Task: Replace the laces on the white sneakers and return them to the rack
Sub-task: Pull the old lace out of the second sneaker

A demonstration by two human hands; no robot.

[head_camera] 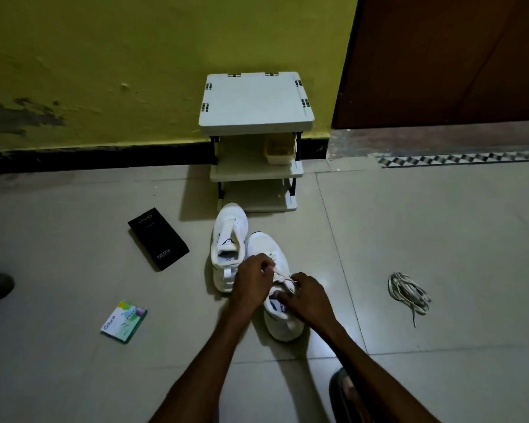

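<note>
I work on bare floor (409, 215) with wide open tile on both sides. The rack (255, 102) stands straight ahead against the yellow wall (104, 56), and the brown door (440, 56) edge is off to its right. The sneaker I am lacing (283, 326) lies nearest me, its long axis running away from me, heel toward me and toe toward the rack. The other sneaker (228, 236) sits just to its left and further out, touching it, with the same heading and its toe at the rack's bottom shelf. My left hand (252, 274) has a closed grip, fingers curled and pinching the white lace (283, 277) above the eyelets. My right hand (306, 297) also curls its grip onto that lace by the tongue. A loose bundle of laces (408, 293) lies well apart to the right. A black box (158, 239) and a green packet (124, 321) lie to the left, clear of my arms.
</note>
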